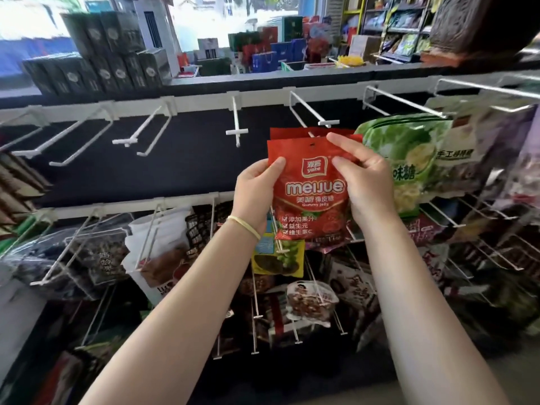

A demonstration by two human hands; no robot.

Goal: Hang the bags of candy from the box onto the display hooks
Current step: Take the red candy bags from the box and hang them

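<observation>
In the head view, both hands hold up a red glossy plastic bag of gummy candy [311, 188] in front of a black display panel. The left hand [257, 190] pinches the bag's left edge with its thumb on the front; the right hand [365, 182] grips the upper right corner, fingers curled round it. More red bags sit just behind. The bag's punched hole lies just below a white wire display hook [314, 112]. A green candy bag [409, 147] hangs to the right.
</observation>
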